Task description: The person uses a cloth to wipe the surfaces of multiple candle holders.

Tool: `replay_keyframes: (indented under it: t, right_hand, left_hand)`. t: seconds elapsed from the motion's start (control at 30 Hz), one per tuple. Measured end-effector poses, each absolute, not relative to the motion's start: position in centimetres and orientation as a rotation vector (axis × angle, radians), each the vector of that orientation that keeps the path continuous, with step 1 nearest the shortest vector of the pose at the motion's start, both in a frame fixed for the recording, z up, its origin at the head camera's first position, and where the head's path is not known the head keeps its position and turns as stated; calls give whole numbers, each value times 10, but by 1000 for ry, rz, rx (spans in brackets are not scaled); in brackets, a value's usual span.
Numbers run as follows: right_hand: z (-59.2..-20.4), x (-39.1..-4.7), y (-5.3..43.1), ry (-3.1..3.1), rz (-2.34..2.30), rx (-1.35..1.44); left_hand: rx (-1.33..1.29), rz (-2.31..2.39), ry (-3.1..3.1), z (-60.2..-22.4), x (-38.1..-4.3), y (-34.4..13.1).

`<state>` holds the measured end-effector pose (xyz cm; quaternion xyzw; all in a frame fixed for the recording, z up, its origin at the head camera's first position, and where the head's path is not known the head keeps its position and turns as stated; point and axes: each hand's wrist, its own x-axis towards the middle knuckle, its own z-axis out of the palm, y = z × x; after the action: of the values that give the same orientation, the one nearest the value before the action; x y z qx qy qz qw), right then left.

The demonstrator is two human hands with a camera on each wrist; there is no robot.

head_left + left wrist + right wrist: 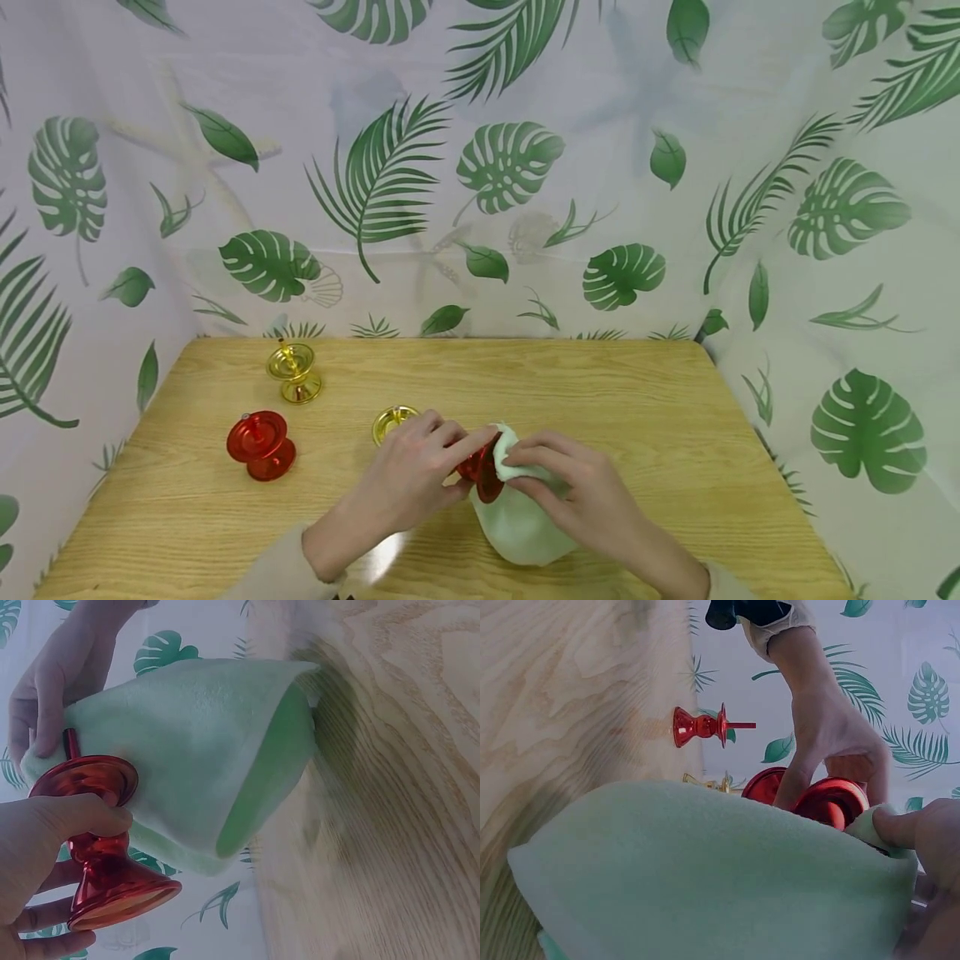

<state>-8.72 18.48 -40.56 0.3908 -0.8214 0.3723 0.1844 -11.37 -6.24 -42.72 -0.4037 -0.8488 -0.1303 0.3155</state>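
My left hand (416, 475) grips a red metallic candle holder (490, 479) by its narrow middle, tilted on its side above the table. In the left wrist view the holder's flared base (124, 900) faces down and a thin spike rises from its dish. A pale green cloth (521, 525) hangs from my right hand (581, 479), which pinches a bunched part of it against the dish end. In the right wrist view the draped cloth (705, 870) covers much of the foreground, and the spike is hidden there.
Another red candle holder (258, 442) stands on the left of the wooden table (637, 392). Behind it is a gold one (294, 367). A second gold holder (392, 419) is partly hidden behind my left hand. A leaf-patterned sheet (525, 275) borders the table's back and sides.
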Motion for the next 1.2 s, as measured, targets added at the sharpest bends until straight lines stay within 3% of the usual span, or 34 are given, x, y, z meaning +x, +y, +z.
replay_keyframes:
  t: [0.57,0.8,1.2]
  right_hand:
    - [-396,-89,198,-2500,1670,761]
    - [-400,-91,201,-2345,1706,687]
    - [-424,-103,194,-1934,1321,1110]
  left_hand:
    - [-1024,-548,-2292,-432,-110,-64]
    - [-985,-735,-2334,-432,-107,-63]
    - [-910,-935,-2314,-429,-105,-57]
